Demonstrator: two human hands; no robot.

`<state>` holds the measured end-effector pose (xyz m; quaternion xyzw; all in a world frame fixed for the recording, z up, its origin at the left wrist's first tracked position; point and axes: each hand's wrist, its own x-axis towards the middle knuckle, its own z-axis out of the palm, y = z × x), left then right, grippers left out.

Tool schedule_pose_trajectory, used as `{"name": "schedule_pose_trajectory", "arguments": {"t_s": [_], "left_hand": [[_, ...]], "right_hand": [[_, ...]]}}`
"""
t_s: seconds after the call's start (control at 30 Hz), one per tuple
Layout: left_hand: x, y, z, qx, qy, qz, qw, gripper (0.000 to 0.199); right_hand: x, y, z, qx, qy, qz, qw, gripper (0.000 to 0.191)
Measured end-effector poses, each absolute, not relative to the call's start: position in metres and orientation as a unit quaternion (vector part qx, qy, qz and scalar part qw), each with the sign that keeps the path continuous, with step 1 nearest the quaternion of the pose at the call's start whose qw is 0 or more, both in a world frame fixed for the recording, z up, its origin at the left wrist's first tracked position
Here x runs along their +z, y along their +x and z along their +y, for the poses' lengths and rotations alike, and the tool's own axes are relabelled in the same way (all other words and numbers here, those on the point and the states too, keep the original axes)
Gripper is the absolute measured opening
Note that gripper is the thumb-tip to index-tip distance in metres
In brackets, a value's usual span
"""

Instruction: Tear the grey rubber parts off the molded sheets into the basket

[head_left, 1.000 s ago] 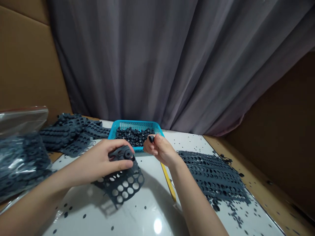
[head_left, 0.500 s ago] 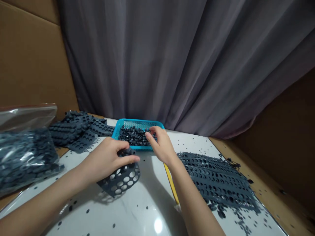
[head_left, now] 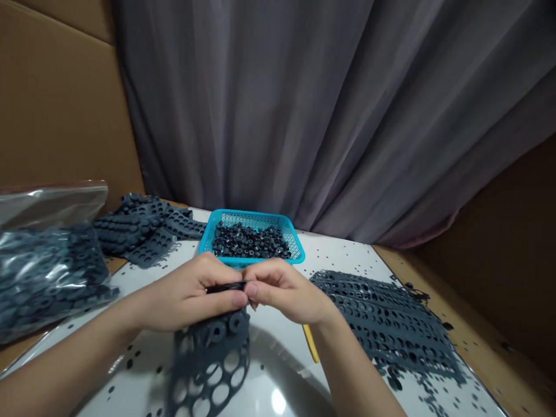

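My left hand (head_left: 195, 292) is closed on a dark grey, rubber-like perforated sheet (head_left: 221, 359), thumb on the near side and fingers behind. The sheet hangs below the hand. Its lower part has open round holes, and a few ring-shaped pieces still sit in it near my thumb. Pressed against the left fingertips, my right hand (head_left: 282, 289) pinches at the sheet's upper edge; what exactly lies between its fingertips is hidden. Just beyond both hands stands a blue plastic basket (head_left: 297, 246) holding many small black rubber pieces (head_left: 247, 240).
To the right lie flat perforated sheets (head_left: 391, 321) with loose black discs around them. A yellow-handled tool (head_left: 310, 344) is partly covered by my right forearm. At left are a clear bag (head_left: 47, 278) of dark parts and a pile of sheets (head_left: 139, 226). A grey curtain (head_left: 252, 104) hangs behind.
My right hand has come back from the basket to the sheet, meeting my left hand. The sheet now hangs lower and nearer to me.
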<state>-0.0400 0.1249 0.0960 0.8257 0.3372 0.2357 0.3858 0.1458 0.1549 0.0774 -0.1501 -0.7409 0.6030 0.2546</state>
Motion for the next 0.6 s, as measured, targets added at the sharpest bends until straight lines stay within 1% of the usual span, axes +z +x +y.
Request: {"name": "schedule_pose_trajectory", "arguments": {"t_s": [0.1,0.2,0.3,0.37,0.5,0.6], "left_hand": [[0.088,-0.038,0.122,0.312,0.741,0.315,0.505,0.038],[0.075,-0.037,0.12,0.395,0.638,0.345,0.563,0.039],[0.065,-0.035,0.121,0.458,0.563,0.398,0.561,0.037],[0.063,-0.032,0.123,0.48,0.533,0.431,0.548,0.036],[0.062,-0.02,0.126,0.528,0.449,0.471,0.546,0.034],[0.062,-0.015,0.126,0.574,0.357,0.468,0.569,0.024]], "right_hand": [[0.072,0.135,0.147,0.653,-0.119,-0.685,0.299,0.036],[0.064,0.121,0.14,0.685,-0.103,-0.626,0.359,0.038],[0.057,0.111,0.137,0.716,-0.096,-0.549,0.42,0.035],[0.054,0.108,0.136,0.732,-0.099,-0.505,0.446,0.035],[0.053,0.105,0.14,0.755,-0.131,-0.444,0.465,0.04],[0.053,0.105,0.143,0.759,-0.143,-0.424,0.473,0.038]]}}
